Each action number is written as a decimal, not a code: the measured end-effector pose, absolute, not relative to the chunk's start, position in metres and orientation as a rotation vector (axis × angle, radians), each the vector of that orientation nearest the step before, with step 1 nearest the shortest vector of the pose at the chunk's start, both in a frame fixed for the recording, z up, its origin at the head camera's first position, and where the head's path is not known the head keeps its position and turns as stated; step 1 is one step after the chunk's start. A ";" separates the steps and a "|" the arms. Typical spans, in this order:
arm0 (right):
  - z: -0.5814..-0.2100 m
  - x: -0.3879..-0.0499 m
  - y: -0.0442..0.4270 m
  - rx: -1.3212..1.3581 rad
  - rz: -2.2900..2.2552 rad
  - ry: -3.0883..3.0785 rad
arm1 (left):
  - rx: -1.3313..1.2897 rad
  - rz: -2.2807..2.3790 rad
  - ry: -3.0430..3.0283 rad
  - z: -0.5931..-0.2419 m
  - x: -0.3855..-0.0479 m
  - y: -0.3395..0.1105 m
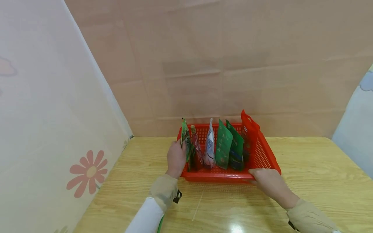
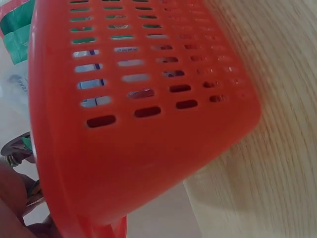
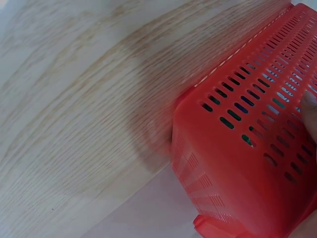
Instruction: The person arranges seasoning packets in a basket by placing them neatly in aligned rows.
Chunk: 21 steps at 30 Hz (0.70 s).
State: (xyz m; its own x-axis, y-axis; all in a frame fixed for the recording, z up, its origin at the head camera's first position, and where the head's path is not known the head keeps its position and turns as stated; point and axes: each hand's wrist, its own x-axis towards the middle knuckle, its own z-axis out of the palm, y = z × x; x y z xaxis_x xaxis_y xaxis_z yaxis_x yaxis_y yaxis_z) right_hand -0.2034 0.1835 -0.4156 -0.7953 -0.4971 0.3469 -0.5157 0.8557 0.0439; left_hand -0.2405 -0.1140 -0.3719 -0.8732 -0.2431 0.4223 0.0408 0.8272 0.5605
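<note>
A red plastic basket (image 1: 217, 177) on the wooden table contains several upright packets. My left hand (image 1: 176, 159) is at its left rim, fingers around the lower edge of a green patterned packet (image 1: 186, 136); the fingertips are partly hidden. In the left wrist view, part of this hand (image 2: 12, 191) shows just past the basket's rim. My right hand (image 1: 268, 181) grips the front rim near the right corner, thumb on top. Between the hands stand a dark red packet (image 1: 196, 145), a white packet (image 1: 209, 147), two green packets (image 1: 223, 145) and a red packet (image 1: 250, 129).
The wooden table (image 1: 314, 181) extends on both sides of the basket. Behind it hangs a tan sheet (image 1: 247, 64). A pale wall covering with a printed flower (image 1: 90, 171) is on the left, and another pale covering (image 1: 358, 129) on the right.
</note>
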 end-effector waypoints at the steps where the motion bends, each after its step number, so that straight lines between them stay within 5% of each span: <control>1: -0.416 -0.204 0.183 0.755 0.076 -2.683 | 0.143 -0.796 -2.523 -0.372 -0.241 -0.114; 21: -0.417 -0.203 0.184 0.750 0.084 -2.668 | 0.059 -0.954 -2.798 -0.382 -0.242 -0.104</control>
State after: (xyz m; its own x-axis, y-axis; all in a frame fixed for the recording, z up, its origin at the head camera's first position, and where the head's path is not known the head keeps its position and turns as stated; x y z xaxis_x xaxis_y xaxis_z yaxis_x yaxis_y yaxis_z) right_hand -0.2028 0.1843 -0.4172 -0.7914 -0.4922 0.3624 -0.5139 0.8569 0.0414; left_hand -0.2424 -0.1045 -0.3817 -0.9821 -0.0970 0.1616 0.0218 0.7929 0.6090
